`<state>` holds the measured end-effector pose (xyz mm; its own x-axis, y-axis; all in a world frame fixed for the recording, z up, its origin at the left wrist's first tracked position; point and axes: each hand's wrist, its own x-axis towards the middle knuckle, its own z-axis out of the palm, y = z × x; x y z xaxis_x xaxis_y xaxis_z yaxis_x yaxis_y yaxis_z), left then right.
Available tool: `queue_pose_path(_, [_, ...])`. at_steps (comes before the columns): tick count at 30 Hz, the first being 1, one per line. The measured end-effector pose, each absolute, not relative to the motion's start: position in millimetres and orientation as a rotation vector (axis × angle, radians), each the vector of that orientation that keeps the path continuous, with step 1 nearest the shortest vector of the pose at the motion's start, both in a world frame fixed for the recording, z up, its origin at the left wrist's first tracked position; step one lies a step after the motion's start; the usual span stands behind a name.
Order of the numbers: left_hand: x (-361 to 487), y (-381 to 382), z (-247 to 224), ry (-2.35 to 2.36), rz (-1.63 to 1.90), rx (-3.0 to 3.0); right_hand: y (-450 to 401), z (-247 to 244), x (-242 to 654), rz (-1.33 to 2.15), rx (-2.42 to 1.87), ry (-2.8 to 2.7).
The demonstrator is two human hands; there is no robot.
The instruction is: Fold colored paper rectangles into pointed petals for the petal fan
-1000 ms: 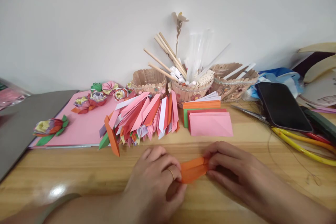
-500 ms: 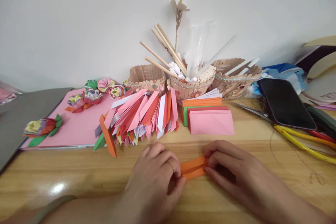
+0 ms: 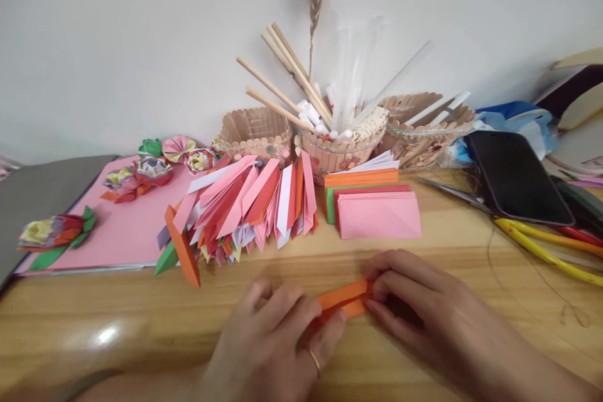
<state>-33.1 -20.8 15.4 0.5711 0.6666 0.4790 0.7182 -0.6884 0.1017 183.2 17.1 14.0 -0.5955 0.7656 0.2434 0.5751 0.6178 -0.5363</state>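
Observation:
A narrow folded strip of orange paper (image 3: 343, 295) lies between my hands, just over the wooden table, with a lengthwise crease showing. My left hand (image 3: 277, 339) grips its left end, the thumb against the lower edge and the fingers over the top; that end is hidden beneath them. The right end is pinched between the thumb and fingers of my right hand (image 3: 414, 308). Beyond my hands stand stacks of folded paper, a pink one (image 3: 379, 217) in front of red, green, orange and white ones. A heap of folded colored strips (image 3: 254, 207) lies to their left.
Decorated wooden-stick baskets (image 3: 343, 151) by the wall hold sticks, tubes and pens. Paper flowers (image 3: 51, 232) rest on and beside a pink sheet (image 3: 117, 232) at left. On the right lie a phone (image 3: 521, 176), yellow-handled scissors (image 3: 546, 251) and loose thread.
My left hand has turned and shifted slightly down and left, its thumb now further onto the orange paper. My right hand stays nearly in place. The camera view has shifted slightly.

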Motion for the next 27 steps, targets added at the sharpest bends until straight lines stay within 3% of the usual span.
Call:
queue_pose_path(9, [-38,-32,7,-1.107,-0.52,-2.644,16,13,181,0.429,-1.039,-2.425])
queue_pose_path(27, [-42,-33,-1,-0.965,-0.664,-2.637,-1,9,182,-0.127,-0.625,-2.795])
